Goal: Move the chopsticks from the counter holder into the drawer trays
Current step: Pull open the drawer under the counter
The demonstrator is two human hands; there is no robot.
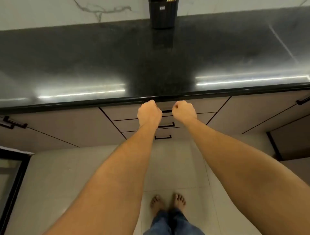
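A black ribbed holder stands at the back of the dark counter, against the wall. Pale chopstick tips just show at its top; the picture's edge cuts them off. The top drawer under the counter edge is closed, and its black handle shows between my hands. My left hand and my right hand are curled into fists in front of that drawer, one at each end of the handle. Their fingers are hidden, and I cannot tell if they touch the handle. No trays are in view.
Two more closed drawers with black handles sit below the top one. Cabinet doors flank them, with handles at far left and far right. My bare feet stand on pale floor tiles. A dark-framed glass panel is at lower left.
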